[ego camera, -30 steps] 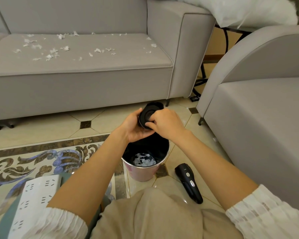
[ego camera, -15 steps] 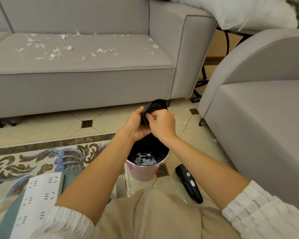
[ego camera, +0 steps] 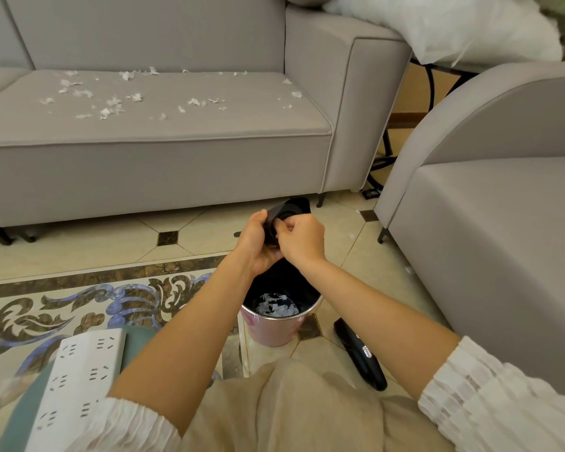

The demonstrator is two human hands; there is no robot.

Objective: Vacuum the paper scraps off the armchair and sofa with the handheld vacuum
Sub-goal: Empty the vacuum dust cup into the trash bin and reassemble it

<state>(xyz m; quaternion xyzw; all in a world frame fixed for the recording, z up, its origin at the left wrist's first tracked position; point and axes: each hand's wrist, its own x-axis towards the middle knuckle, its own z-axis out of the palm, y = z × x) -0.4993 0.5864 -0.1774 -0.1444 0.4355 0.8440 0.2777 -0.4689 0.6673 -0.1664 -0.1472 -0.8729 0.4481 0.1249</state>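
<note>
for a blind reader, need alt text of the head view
Both hands, left hand and right hand, hold a black vacuum part above a pink bin with paper scraps inside. More scraps litter the grey sofa.

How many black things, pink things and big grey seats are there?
Black: 2, the cup in both hands (left, right) and the vacuum body on the floor
Pink: 1, the bin
Grey seats: 2, the sofa and the armchair
Total: 5
</note>
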